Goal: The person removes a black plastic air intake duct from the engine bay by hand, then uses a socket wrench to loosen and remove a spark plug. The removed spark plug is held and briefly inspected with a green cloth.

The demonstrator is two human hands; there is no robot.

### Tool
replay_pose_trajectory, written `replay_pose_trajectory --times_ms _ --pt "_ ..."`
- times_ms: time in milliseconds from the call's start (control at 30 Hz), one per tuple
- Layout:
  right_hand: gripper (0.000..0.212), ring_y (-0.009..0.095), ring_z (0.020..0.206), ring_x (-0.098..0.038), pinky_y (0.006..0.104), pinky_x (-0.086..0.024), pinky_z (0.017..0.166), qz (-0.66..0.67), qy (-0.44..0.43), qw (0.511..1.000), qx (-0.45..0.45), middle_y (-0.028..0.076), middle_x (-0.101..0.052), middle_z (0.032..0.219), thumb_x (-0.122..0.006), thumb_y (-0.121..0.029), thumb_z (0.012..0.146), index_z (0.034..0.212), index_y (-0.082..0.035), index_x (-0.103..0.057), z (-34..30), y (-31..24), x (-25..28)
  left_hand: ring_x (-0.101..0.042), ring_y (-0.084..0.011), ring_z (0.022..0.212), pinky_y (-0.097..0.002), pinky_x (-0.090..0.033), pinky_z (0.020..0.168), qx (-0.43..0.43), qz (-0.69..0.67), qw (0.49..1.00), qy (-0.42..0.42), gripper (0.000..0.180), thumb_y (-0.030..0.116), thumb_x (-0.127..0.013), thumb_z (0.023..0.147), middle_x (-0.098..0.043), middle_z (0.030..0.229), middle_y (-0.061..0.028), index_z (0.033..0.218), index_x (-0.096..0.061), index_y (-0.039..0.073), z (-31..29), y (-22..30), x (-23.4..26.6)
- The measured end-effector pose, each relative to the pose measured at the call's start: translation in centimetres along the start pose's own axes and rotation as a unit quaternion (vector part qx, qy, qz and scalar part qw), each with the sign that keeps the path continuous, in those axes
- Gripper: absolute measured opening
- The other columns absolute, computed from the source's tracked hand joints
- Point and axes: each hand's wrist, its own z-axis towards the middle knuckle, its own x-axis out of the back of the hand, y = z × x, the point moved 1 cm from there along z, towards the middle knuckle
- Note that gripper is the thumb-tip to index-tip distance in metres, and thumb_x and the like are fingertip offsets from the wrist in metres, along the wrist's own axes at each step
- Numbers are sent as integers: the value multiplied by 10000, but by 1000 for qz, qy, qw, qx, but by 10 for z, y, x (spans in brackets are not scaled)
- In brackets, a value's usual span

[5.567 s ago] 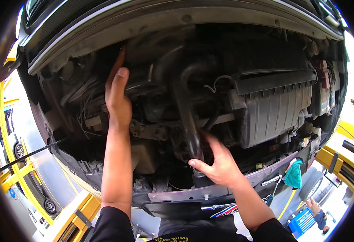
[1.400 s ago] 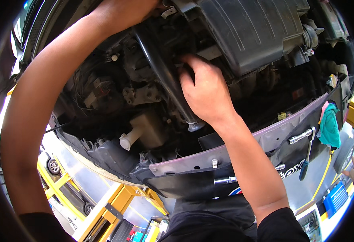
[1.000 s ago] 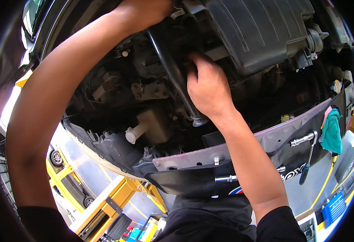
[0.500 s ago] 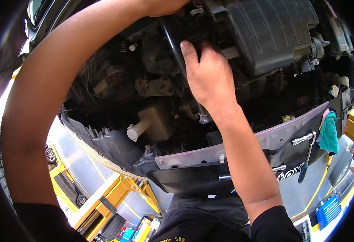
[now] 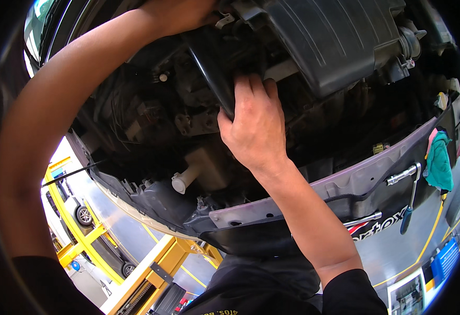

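Nearest, a ratchet [image 5: 407, 218] and a green cloth [image 5: 440, 165] hang against the dark cover [image 5: 245, 239] below the grey crossbar [image 5: 369, 170]. Past that bar, the right hand [image 5: 256, 123] curls over the lower stretch of a black tube [image 5: 210, 76], thumb by its left edge, fingers to its right; whether this grip is clamped I cannot tell. The tube slants up-left from the palm, passing beneath the left hand [image 5: 185, 14], whose fingertips are hidden, their grip unclear. Right of both stands a ribbed black box [image 5: 335, 42]. Farther off is a yellow steel frame [image 5: 180, 249].
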Motion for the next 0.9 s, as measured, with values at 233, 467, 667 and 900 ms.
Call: replay_pose_trajectory --times_ms 233,467,667,900 --pt "362 404 1004 -587 470 -517 902 -13 28 999 14 195 -600 1066 -735 -75 744 1057 19 -577 0 -1 -7 -604 -469 1188 -533 -472 982 62 -8 995 71 509 268 -571 954 -509 1413 -376 1303 -605 -102 0 5 -17" --pt "568 294 1188 -658 380 -535 1011 281 -133 937 -161 233 -646 1308 -702 -104 896 1416 57 -538 -15 25 68 -561 -476 1303 -535 -409 1147 110 -170 978 44 675 226 -615 924 -554 1388 -369 1475 -425 -115 7 15 -7" --pt "354 241 1103 -694 341 -540 967 242 -171 926 -235 187 -711 1219 -592 -31 956 1294 66 -637 -37 43 96 -574 -455 1312 -474 -438 1155 26 11 981 -194 517 190 -620 884 -553 1406 -364 1352 -627 -28 24 14 21" --pt "482 390 1244 -556 454 -476 1060 33 -238 961 -139 164 -595 1316 -676 -35 848 1323 -2 -603 -66 18 95 -594 -466 1264 -515 -456 1090 194 -217 955 -64 702 173 -496 953 -613 1302 -368 1541 -277 -143 7 22 15"
